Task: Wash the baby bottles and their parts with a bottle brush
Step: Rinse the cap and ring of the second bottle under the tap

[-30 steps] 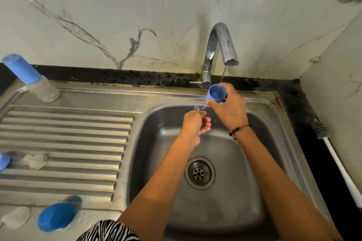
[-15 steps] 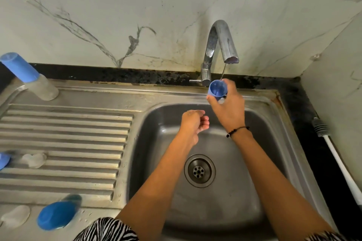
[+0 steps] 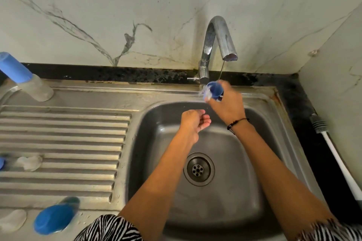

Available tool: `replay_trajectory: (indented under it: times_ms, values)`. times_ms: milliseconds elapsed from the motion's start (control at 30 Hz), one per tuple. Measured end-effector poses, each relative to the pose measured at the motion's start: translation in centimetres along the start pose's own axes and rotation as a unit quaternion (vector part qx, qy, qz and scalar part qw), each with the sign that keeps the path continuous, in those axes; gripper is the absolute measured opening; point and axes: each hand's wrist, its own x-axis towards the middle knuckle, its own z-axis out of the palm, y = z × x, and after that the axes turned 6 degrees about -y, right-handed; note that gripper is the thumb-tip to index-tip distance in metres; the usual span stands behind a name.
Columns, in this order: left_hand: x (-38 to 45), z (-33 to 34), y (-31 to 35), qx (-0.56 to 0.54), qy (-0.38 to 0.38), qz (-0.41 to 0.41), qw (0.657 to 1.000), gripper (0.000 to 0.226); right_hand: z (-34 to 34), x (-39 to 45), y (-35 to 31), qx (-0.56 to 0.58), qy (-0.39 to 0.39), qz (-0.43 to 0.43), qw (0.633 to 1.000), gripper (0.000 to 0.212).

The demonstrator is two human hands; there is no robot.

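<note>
Rinsing a blue cap (image 3: 215, 89) under the tap (image 3: 219, 45)

Just below the tap's spout the right hand (image 3: 227, 106) grasps the cap; the left hand (image 3: 193, 121), loosely curled and empty, hovers lower, left of it. Left of the tap: two bottles (image 3: 29, 80), (image 3: 55, 218).

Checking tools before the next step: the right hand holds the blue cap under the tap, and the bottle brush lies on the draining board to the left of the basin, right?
Not quite. The right hand holds the blue cap under the tap, but the head view shows the bottle brush on the dark counter right of the basin.
</note>
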Motion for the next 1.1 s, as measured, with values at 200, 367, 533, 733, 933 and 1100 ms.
replay_trajectory:
  times_ms: [200,367,533,733,933,1100]
  values:
    - [0.6,-0.2,-0.2,-0.013,0.005,-0.005,1.0,0.019,0.3,-0.1,0.4,-0.024,-0.004,-0.004,1.0,0.047]
    - [0.6,-0.4,-0.3,-0.019,-0.001,-0.004,1.0,0.017,0.5,-0.3,0.4,0.088,-0.021,0.038,0.995,0.04]
    - [0.3,-0.5,-0.5,-0.018,-0.004,-0.003,1.0,0.016,0.5,0.1,-1.5,0.505,-0.045,0.223,0.832,0.023]
    - [-0.1,-0.3,-0.5,-0.021,-0.013,0.004,1.0,0.021,0.1,-0.1,-1.8,0.662,-0.124,0.324,0.665,0.061]
    - [-0.2,0.1,0.0,-0.013,-0.015,0.017,1.0,0.022,-0.2,-0.2,-1.8,0.657,-0.129,0.323,0.669,0.065]
    - [-0.2,0.5,-0.1,-0.009,-0.018,0.011,1.0,0.019,-0.4,0.3,-1.8,0.65,-0.081,0.337,0.677,0.056]
